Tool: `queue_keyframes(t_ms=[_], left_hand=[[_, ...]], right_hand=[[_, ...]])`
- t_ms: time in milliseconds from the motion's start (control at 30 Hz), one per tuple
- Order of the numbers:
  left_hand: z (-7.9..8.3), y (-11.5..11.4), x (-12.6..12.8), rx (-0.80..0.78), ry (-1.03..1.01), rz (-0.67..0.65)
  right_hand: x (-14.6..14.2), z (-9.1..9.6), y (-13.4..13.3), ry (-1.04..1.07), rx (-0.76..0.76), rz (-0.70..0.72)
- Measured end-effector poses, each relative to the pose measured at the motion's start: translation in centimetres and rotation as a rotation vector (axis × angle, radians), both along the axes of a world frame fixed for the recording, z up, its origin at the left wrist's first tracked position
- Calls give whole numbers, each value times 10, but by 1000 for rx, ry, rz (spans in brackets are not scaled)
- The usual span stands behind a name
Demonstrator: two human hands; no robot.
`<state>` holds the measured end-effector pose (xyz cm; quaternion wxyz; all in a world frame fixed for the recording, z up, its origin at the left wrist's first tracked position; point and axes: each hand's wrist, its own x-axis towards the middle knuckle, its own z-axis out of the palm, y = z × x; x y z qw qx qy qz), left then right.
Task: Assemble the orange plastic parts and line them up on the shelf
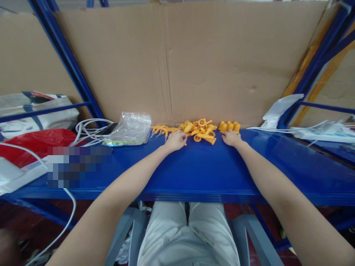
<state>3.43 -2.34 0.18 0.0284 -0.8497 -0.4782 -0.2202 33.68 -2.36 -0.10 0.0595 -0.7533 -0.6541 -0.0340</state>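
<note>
A loose pile of small yellow plastic parts lies at the middle of the frame, at the back of a blue shelf. It sits pushed against a cardboard sheet, which serves as a backstop. Just right of the pile a short row of yellow pieces stands upright, set apart. My left hand rests at the pile's left edge with fingers curled; it may be closed on a piece, but at this distance I cannot tell. My right hand lies palm down, well apart from the left, with fingertips at the foot of the row and nothing visibly gripped. Left of centre sit a crumpled clear plastic bag and white cables. A pixelated patch hides part of the shelf at lower left, and my fingertips are hidden behind my knuckles.
</note>
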Motion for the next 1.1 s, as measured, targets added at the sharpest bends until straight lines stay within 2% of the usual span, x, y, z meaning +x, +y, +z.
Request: queue_keyframes(t_ms=[200,367,633,733,833,900,967,1100], left_hand=[[3,9,-8,110,-156,60],[11,9,-13,170,-230,69],[13,-7,-7,225,-217,-29],[10,-8,-6,255,-187,-118],[6,-2,-7,322,-204,-215],[4,2,-8,373,-232,-260],[4,4,-9,417,-257,-288],[6,3,-10,488,-283,-312]], right_hand=[[0,2,0,4,-11,-3],[-5,8,-8,-78,12,5],[-29,33,-26,-197,246,51],[-40,41,-28,-95,434,188],[-50,41,-26,133,565,490],[-59,38,-24,306,544,697],[-67,33,-22,462,481,815],[-77,25,-16,719,392,843]])
